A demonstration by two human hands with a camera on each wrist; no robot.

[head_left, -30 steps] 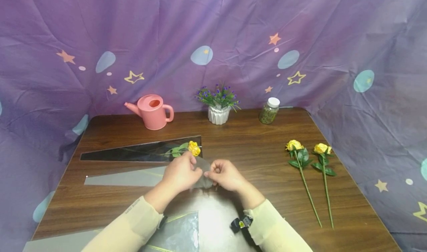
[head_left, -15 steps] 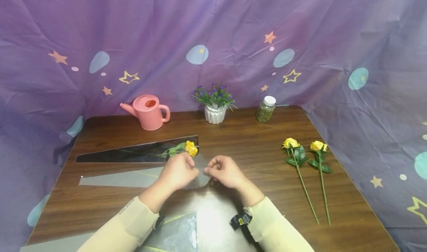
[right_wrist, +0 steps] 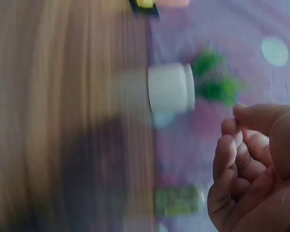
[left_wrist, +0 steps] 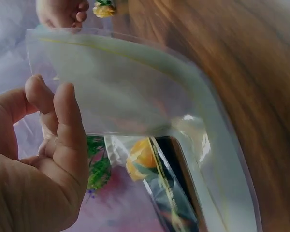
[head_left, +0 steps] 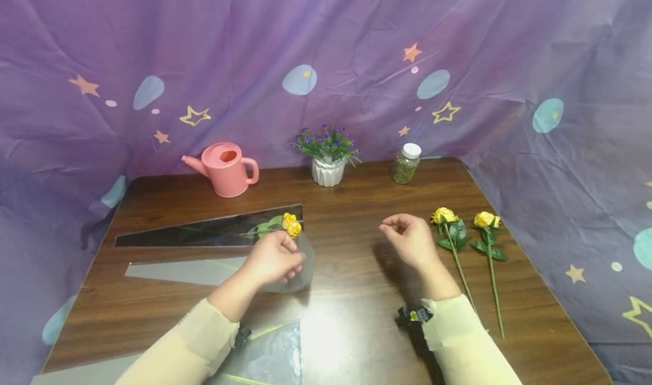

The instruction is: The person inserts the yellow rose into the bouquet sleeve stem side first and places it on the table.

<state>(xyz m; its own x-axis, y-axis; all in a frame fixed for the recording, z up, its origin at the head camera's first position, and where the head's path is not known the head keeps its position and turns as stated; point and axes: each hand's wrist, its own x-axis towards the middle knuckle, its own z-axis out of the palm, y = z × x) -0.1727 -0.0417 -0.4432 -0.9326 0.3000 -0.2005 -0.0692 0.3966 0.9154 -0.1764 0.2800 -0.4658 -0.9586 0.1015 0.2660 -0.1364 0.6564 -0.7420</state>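
A translucent grey wedge-shaped flower sleeve (head_left: pixel 188 270) lies at left centre, its wide end bent up off the table. My left hand (head_left: pixel 275 260) pinches that wide end. In the left wrist view the raised sleeve (left_wrist: pixel 101 92) curves beside the fingers. My right hand (head_left: pixel 412 238) is over the table to the right, fingers loosely curled with nothing between them. Nearest to it is a yellow rose (head_left: pixel 445 216) with a long green stem, and a second yellow rose (head_left: pixel 486 221) lies alongside. Another yellow rose (head_left: pixel 292 225) lies in a black-backed sleeve (head_left: pixel 178 232) behind the left hand.
Another translucent sleeve (head_left: pixel 275 351) lies at the front edge, partly under the left forearm. Along the back stand a pink watering can (head_left: pixel 229 172), a white pot (head_left: pixel 328 172) of purple flowers and a white-lidded jar (head_left: pixel 406 165). A purple curtain (head_left: pixel 244 45) hangs behind the table.
My right hand has left the sleeve's wide end and moved right, towards the two loose roses. The left hand has stayed at the sleeve.
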